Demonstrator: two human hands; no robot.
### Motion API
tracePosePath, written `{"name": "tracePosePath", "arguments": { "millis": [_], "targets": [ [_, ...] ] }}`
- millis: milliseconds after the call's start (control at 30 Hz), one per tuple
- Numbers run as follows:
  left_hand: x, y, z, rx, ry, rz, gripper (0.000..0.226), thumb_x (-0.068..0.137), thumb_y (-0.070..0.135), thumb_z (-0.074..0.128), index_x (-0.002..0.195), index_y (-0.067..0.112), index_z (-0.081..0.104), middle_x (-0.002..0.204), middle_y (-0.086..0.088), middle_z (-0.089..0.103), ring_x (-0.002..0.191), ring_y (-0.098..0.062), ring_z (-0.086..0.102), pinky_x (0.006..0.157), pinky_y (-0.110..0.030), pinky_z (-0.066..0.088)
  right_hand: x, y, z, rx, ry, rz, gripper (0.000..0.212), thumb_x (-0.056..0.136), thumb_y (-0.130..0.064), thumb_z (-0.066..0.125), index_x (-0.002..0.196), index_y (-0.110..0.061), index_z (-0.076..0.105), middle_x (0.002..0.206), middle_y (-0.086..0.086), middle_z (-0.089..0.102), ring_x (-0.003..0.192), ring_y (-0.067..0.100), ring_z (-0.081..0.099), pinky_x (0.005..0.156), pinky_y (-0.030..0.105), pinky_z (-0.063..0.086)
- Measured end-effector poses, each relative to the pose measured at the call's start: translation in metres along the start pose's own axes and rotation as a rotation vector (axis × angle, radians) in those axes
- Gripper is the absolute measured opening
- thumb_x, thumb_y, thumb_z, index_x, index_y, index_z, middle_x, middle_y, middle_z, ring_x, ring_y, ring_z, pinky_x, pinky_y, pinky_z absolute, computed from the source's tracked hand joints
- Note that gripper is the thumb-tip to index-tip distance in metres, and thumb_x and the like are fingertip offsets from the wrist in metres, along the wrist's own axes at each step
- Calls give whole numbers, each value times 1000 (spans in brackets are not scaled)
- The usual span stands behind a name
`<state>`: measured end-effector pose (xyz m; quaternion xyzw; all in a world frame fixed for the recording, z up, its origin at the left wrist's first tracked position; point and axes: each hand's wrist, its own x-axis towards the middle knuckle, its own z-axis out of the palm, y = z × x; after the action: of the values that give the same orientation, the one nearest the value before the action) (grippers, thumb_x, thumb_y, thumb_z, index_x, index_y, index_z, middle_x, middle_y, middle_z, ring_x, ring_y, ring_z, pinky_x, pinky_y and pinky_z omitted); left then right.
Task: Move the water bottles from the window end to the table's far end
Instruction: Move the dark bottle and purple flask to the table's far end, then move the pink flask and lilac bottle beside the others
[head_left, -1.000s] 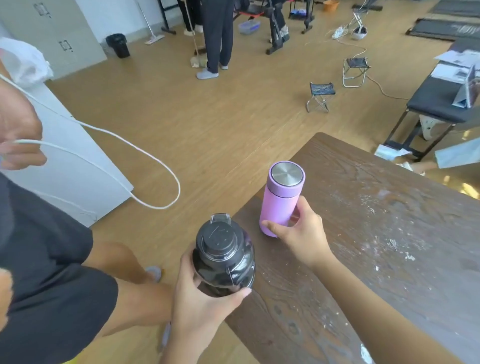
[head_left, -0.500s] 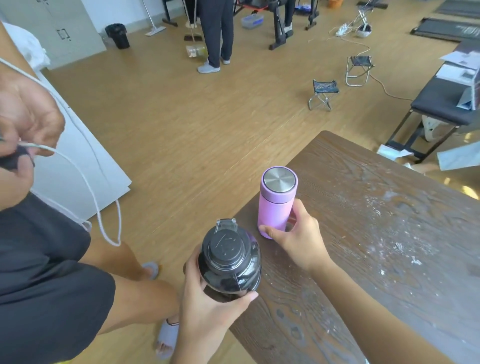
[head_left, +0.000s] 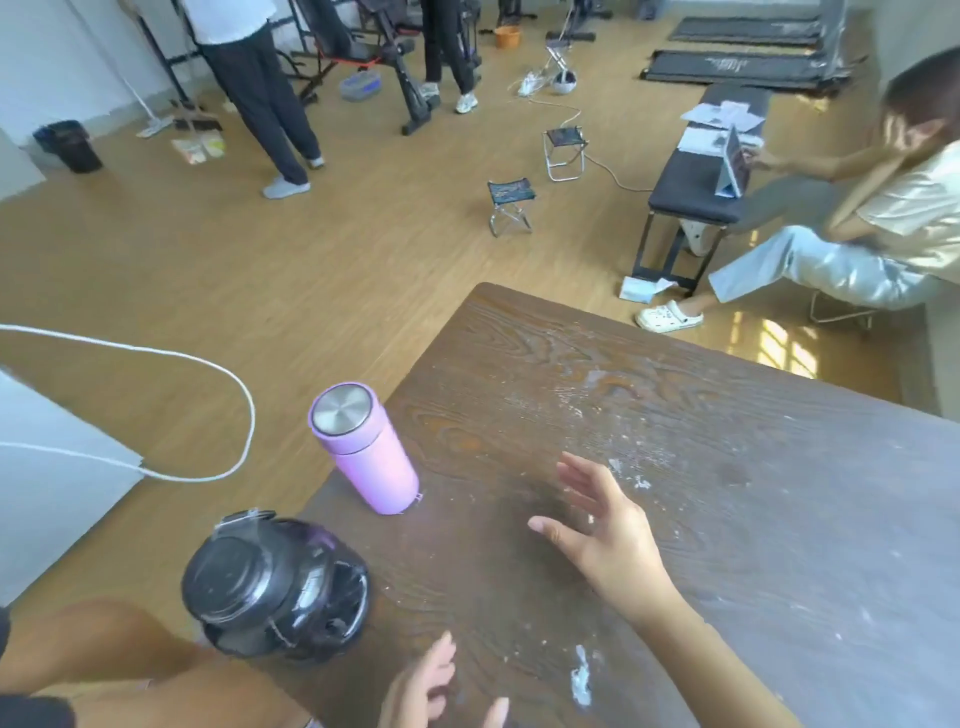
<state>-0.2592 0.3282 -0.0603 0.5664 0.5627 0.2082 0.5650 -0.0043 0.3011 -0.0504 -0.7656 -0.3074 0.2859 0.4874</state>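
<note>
A purple bottle (head_left: 366, 457) with a steel cap stands upright near the left edge of the dark wooden table (head_left: 701, 493). A big black jug (head_left: 275, 587) with a flip lid stands at the table's near-left corner. My right hand (head_left: 602, 530) hovers over the tabletop to the right of the purple bottle, fingers spread, holding nothing. My left hand (head_left: 431, 691) is at the bottom of the view, right of the black jug, fingers apart and off it.
A person's bare knee (head_left: 104, 644) is close beside the black jug, with a white cord (head_left: 228, 379) looping over the floor. Another person sits by a black bench (head_left: 696, 182) to the right. Two folding stools (head_left: 511, 200) and standing people are farther off.
Both hands have let go: the right hand left the purple bottle and moved right, the left hand came off the black jug. The view has swung up and right.
</note>
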Motion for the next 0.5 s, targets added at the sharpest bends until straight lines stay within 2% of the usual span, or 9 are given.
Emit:
{"name": "tracePosePath", "arguments": {
  "millis": [33, 67, 100, 133, 233, 300, 367, 500],
  "targets": [
    [-9, 9, 23, 159, -56, 177, 44, 113, 22, 56, 150, -2, 61, 159, -17, 64, 154, -22, 58, 125, -24, 43, -7, 9, -25, 19, 57, 26, 73, 75, -28, 90, 136, -35, 52, 136, -14, 62, 126, 7, 61, 106, 26, 48],
    [-15, 27, 55, 202, -90, 276, 53, 100, 40, 69, 145, 11, 69, 145, 0, 76, 141, -8, 68, 114, -9, 49, -15, 18, -51, 32, 118, 51, 71, 75, -27, 90, 135, -36, 52, 137, -14, 62, 127, 8, 61, 108, 30, 48],
    [-13, 33, 88, 193, -180, 321, 66, 80, 50, 79, 141, 23, 74, 136, 14, 80, 130, 3, 72, 105, 0, 48, -23, 27, -77, 42, 177, 73, 69, 76, -26, 89, 135, -34, 53, 138, -13, 62, 128, 9, 59, 111, 33, 47],
    [-12, 44, 125, 209, -160, 317, 76, 69, 54, 82, 141, 31, 75, 134, 22, 78, 128, 6, 70, 105, 2, 46, -33, 37, -104, 41, 233, 96, 69, 77, -26, 88, 137, -32, 55, 140, -13, 61, 129, 10, 58, 113, 33, 46],
    [-17, 72, 210, 304, -289, 517, 75, 77, 43, 91, 147, 38, 66, 144, 24, 70, 136, 4, 62, 116, -7, 42, -65, 68, -184, 27, 419, 172, 70, 79, -26, 87, 141, -27, 55, 141, -15, 59, 128, 12, 57, 108, 28, 44],
    [-23, 96, 265, 312, -386, 542, 73, 83, 26, 94, 149, 35, 65, 149, 16, 68, 140, -1, 61, 123, -20, 43, -87, 89, -232, 39, 533, 217, 68, 80, -26, 87, 141, -26, 56, 140, -15, 59, 128, 14, 57, 106, 26, 43],
    [-35, 111, 318, 355, -470, 563, 72, 86, 23, 93, 151, 29, 65, 151, 12, 67, 143, -7, 61, 127, -35, 46, -108, 107, -272, 44, 631, 252, 67, 81, -25, 86, 141, -24, 57, 138, -14, 60, 128, 14, 58, 107, 27, 44],
    [-67, 129, 409, 417, -655, 618, 68, 89, 24, 90, 152, 23, 66, 149, 9, 67, 141, -12, 63, 127, -38, 47, -144, 135, -327, 58, 763, 323, 61, 83, -25, 83, 139, -24, 59, 131, -14, 61, 123, 11, 60, 108, 30, 47]
  ]
}}
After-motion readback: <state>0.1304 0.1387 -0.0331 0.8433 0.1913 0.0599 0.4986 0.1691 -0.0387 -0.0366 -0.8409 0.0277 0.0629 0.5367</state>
